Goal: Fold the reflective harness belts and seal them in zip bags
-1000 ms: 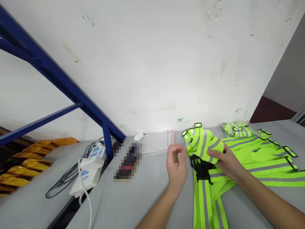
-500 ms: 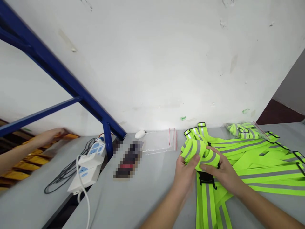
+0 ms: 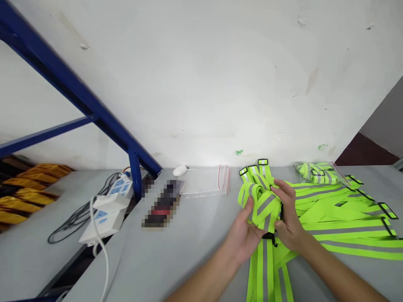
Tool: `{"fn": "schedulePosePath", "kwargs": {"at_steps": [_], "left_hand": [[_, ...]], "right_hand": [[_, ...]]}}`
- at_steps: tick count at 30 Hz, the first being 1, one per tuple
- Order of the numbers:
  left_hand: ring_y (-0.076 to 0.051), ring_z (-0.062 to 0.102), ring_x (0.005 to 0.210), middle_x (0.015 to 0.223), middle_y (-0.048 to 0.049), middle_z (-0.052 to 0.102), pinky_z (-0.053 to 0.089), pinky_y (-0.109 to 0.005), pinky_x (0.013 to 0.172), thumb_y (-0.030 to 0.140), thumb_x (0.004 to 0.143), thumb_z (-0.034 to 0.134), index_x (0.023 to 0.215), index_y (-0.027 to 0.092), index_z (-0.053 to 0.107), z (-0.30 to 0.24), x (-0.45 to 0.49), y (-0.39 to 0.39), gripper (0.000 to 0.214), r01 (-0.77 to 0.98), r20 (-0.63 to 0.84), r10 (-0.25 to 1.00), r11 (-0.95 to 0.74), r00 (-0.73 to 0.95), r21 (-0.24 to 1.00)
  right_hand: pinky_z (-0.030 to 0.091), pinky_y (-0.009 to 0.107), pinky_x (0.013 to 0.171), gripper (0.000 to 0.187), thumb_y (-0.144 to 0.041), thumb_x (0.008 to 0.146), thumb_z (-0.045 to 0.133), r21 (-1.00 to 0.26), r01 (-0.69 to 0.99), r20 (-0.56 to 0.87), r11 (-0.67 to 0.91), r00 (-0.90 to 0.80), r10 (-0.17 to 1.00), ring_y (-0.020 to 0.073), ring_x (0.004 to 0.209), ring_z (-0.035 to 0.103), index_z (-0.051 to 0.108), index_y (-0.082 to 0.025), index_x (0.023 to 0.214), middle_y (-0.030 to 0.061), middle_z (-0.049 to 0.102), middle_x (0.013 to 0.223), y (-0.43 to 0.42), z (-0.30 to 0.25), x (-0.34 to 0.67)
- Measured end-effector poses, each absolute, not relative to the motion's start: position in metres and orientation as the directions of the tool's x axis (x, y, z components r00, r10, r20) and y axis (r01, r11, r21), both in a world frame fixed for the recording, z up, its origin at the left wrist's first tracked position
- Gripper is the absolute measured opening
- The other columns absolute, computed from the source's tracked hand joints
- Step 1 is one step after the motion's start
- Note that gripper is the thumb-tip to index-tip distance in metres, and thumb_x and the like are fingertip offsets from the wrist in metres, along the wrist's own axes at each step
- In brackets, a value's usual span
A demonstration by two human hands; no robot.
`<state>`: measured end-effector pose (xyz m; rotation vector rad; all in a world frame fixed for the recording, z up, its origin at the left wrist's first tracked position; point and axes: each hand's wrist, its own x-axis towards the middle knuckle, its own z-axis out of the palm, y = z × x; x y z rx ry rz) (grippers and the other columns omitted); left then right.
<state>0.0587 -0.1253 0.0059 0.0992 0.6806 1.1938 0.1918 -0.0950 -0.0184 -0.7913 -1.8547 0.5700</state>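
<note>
A neon yellow reflective strap vest (image 3: 262, 201) with grey stripes is bunched up between both my hands above the grey table (image 3: 189, 251). My left hand (image 3: 245, 233) cups the bundle from below and the left, fingers closed on it. My right hand (image 3: 288, 218) grips it from the right, fingers wrapped over the top. The vest's long straps hang down toward me along the table. A black buckle peeks out under the bundle.
More flat reflective vests (image 3: 343, 209) lie to the right, with a bagged one (image 3: 316, 171) behind them. An empty clear zip bag (image 3: 208, 186) lies by the wall, near a white mouse-like object (image 3: 180, 170). White power strips (image 3: 108, 207), a blue rack post (image 3: 134, 176) and gold packets (image 3: 25, 191) sit left.
My left hand, free a second ago, has closed on the bundle with the right hand. Both hands turned it and drew it closer. Another person's arm at the far left has gone.
</note>
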Motion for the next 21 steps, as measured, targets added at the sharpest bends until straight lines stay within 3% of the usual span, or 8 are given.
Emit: {"fn": "schedulePosePath", "kwargs": {"at_steps": [4,6,8,12,14,18,21], "left_hand": [[-0.027,0.062,0.112,0.123,-0.0098,0.065,0.053,-0.043,0.094,0.037,0.084,0.065,0.118,0.018,0.061,0.006,0.055,-0.125,0.039,-0.818,-0.372,0.909,0.355,0.189,0.452],[-0.027,0.062,0.112,0.122,-0.0095,0.065,0.052,-0.043,0.095,0.036,0.083,0.066,0.118,0.019,0.061,0.006,0.053,-0.124,0.039,-0.821,-0.333,0.933,0.296,0.139,0.489],[-0.026,0.063,0.111,0.119,-0.0088,0.067,0.051,-0.042,0.096,0.037,0.081,0.068,0.117,0.020,0.061,0.007,0.051,-0.123,0.040,-0.815,-0.287,0.956,0.215,0.064,0.537],[-0.026,0.063,0.108,0.114,-0.0107,0.069,0.049,-0.039,0.096,0.043,0.075,0.073,0.110,0.017,0.064,0.002,0.055,-0.126,0.045,-0.731,-0.217,0.972,0.086,-0.086,0.676],[-0.027,0.064,0.105,0.111,-0.0118,0.069,0.049,-0.039,0.094,0.046,0.071,0.076,0.105,0.015,0.065,-0.005,0.059,-0.129,0.047,-0.637,-0.212,0.964,0.063,-0.161,0.768],[-0.029,0.065,0.100,0.098,-0.0109,0.072,0.050,-0.041,0.090,0.054,0.069,0.074,0.093,0.015,0.066,-0.015,0.063,-0.133,0.046,-0.484,-0.247,0.940,0.107,-0.235,0.868],[-0.030,0.062,0.108,0.098,-0.0104,0.072,0.047,-0.042,0.097,0.051,0.069,0.074,0.099,0.018,0.067,-0.013,0.061,-0.135,0.045,-0.535,-0.198,0.961,0.066,-0.195,0.843]], "right_hand": [[0.027,0.057,0.105,0.056,-0.049,0.095,0.032,-0.608,0.421,0.656,0.673,-0.210,0.725,0.0328,0.133,0.026,0.020,-0.027,0.145,0.0134,0.029,0.139,-0.083,-0.022,0.197],[0.028,0.060,0.102,0.056,-0.048,0.092,0.040,-0.599,0.543,0.620,0.589,-0.151,0.770,0.0347,0.126,0.033,0.028,-0.022,0.141,0.0157,0.039,0.131,-0.084,-0.017,0.193],[0.033,0.060,0.097,0.051,-0.049,0.089,0.048,-0.657,0.584,0.487,0.476,-0.153,0.860,0.0354,0.115,0.043,0.043,-0.021,0.130,0.0150,0.051,0.119,-0.090,-0.008,0.188],[0.046,0.046,0.090,0.043,-0.048,0.083,0.060,-0.938,0.289,0.120,0.194,-0.257,0.959,0.0297,0.106,0.057,0.054,-0.025,0.119,0.0085,0.064,0.112,-0.105,0.009,0.179],[0.048,0.042,0.091,0.049,-0.046,0.075,0.072,-0.992,0.118,0.012,0.039,-0.224,0.975,0.0289,0.105,0.061,0.057,-0.023,0.116,0.0071,0.068,0.112,-0.108,0.010,0.176],[0.049,0.045,0.092,0.051,-0.040,0.064,0.082,-0.967,-0.178,-0.135,-0.183,-0.251,0.959,0.0312,0.104,0.064,0.066,-0.020,0.108,0.0093,0.071,0.108,-0.106,0.008,0.173],[0.053,0.046,0.083,0.057,-0.038,0.061,0.084,-0.892,-0.325,-0.210,-0.314,-0.317,0.925,0.0330,0.101,0.066,0.066,-0.022,0.112,0.0102,0.073,0.106,-0.104,0.008,0.173]]}}
